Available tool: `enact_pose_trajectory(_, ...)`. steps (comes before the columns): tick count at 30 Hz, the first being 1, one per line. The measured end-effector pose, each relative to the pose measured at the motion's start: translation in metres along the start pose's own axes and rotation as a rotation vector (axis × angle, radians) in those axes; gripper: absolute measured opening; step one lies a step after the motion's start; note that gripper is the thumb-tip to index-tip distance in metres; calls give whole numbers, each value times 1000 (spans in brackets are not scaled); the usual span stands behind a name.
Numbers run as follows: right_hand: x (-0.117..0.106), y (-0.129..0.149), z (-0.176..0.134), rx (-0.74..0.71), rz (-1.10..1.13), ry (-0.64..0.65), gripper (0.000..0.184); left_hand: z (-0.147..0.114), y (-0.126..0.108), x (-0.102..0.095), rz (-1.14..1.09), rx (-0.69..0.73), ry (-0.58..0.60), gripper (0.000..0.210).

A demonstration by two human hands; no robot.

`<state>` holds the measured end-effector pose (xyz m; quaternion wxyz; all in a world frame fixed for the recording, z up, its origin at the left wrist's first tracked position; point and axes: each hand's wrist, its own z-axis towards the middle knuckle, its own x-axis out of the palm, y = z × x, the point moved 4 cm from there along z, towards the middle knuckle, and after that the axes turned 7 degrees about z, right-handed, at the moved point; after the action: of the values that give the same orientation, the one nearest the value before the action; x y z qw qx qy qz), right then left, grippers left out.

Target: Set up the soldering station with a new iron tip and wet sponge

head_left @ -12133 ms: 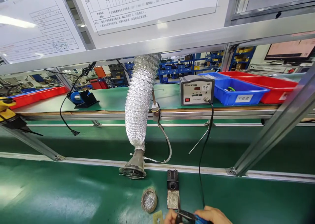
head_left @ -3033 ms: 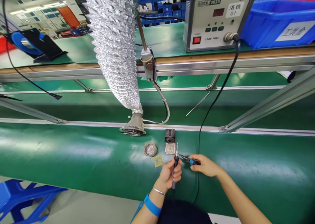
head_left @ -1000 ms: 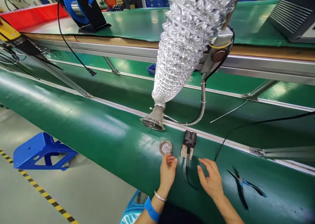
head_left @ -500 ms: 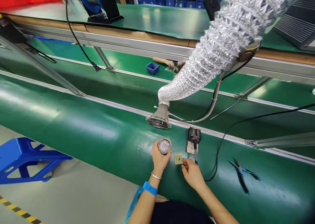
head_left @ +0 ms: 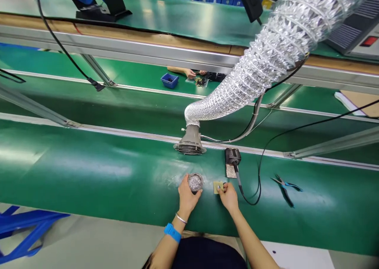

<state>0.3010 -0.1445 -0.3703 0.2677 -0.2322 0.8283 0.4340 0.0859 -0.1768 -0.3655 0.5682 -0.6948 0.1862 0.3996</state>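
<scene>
A person sat at a long green workbench (head_left: 89,170), both bare hands resting near its front edge. Left to right: the left hand (head_left: 187,194), with a blue wristband and a thin bracelet on that arm, was curled around a small round tin (head_left: 196,181) filled with shiny metal wool, fingers cupping its near side. Just beside it to the right lay a small yellow square pad (head_left: 217,187); the right hand (head_left: 227,194) pinched its right edge with thumb and fingertips.

Just beyond the pad stood a black soldering iron stand (head_left: 232,160), with the soldering iron (head_left: 237,176) seated in it and its black cable looping right. Well apart to the right lay blue-handled pliers (head_left: 286,186), untouched.

Above the tin hung a ribbed silver fume hose (head_left: 251,75), its funnel mouth close to the bench. On the far side of the line another person's hands (head_left: 191,71) worked beside a small blue tray (head_left: 169,80).

Judging by this, the step in hand looked like arranging the tip-cleaning items, with tools set down. Any next move would call for a light grip, keeping the tin level and fingers clear of the iron tip.

Count: one tin, one pad, one stand, one iron, one pair of pliers, one hose.
</scene>
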Motion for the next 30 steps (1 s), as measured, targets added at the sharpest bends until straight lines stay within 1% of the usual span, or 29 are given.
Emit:
enact_pose_trajectory(1, 0, -3, -1, 26, 57, 15, 27, 0, -7, -4, 21, 44, -36, 79)
enact_pose_trajectory(2, 0, -4, -3, 47, 120, 43, 28, -2, -15, -9, 26, 100, -63, 71)
enact_pose_trajectory(3, 1, -5, -5, 63, 185, 82, 29, -3, -24, -13, 8, 164, -63, 57)
enact_pose_trajectory(4, 2, -3, -9, 72, 250, 127, 32, -5, -34, -16, -33, 224, -31, 42)
enact_pose_trajectory(5, 3, -1, -13, 76, 312, 171, 36, -7, -43, -18, -86, 267, 26, 29)
enact_pose_trajectory(6, 3, 4, -17, 73, 367, 209, 39, -7, -50, -19, -135, 284, 92, 24)
enact_pose_trajectory(8, 5, 16, -23, 47, 449, 264, 44, -4, -60, -20, -181, 246, 194, 22)
enact_pose_trajectory(10, 7, 33, -26, -1, 489, 302, 43, 3, -63, -22, -154, 162, 244, 20)
enact_pose_trajectory(12, 12, 51, -26, -75, 495, 329, 40, 13, -62, -26, -103, 90, 274, 19)
enact_pose_trajectory(15, 20, 76, -24, -212, 462, 330, 31, 26, -56, -35, -50, 1, 292, 18)
enact_pose_trajectory(17, 27, 87, -21, -291, 429, 326, 26, 32, -50, -40, -47, -26, 300, 18)
enact_pose_trajectory(19, 34, 93, -19, -339, 394, 332, 24, 36, -44, -44, -61, -31, 313, 20)
enact_pose_trajectory(25, 43, 97, -14, -379, 307, 379, 18, 47, -30, -47, -82, 15, 375, 19)
enact_pose_trajectory(30, 45, 96, -9, -358, 311, 393, 17, 54, -30, -43, -37, 83, 385, 20)
